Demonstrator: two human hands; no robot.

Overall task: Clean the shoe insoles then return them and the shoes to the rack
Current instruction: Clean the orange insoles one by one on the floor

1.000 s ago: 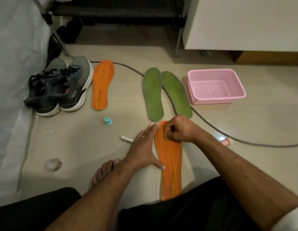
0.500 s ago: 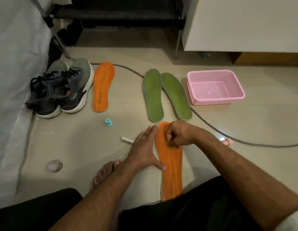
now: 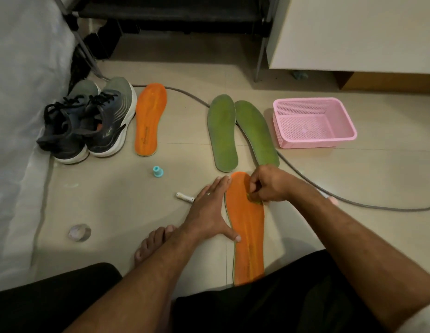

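Right now the person sits on the floor (image 3: pixel 353 176) and is scrubbing one orange insole (image 3: pixel 247 227) that lies in front of their legs. The left hand (image 3: pixel 209 207) lies flat beside it, fingers straight and together, with the thumb pressing the insole's edge to keep it steady. The right hand (image 3: pixel 269 186) has its fingers curled tight around a small green scrubber (image 3: pixel 253 200), pressed onto the upper part of the insole.

I think the job is only part way done. The other orange insole (image 3: pixel 150 118) lies next to the shoes (image 3: pixel 89 121), and two green insoles (image 3: pixel 233 133) lie side by side farther off; I cannot tell if those are clean. Nothing is back in the shoes, and the shoes are not yet on the dark rack (image 3: pixel 173 13) at the back.

The floor is pale tile. A pink basket (image 3: pixel 315 140) sits to the right, and a grey cord (image 3: pixel 305 179) runs across the floor. A small blue cap (image 3: pixel 158 171), a little white tube (image 3: pixel 185 197) and a roll of tape (image 3: pixel 79 232) lie about.
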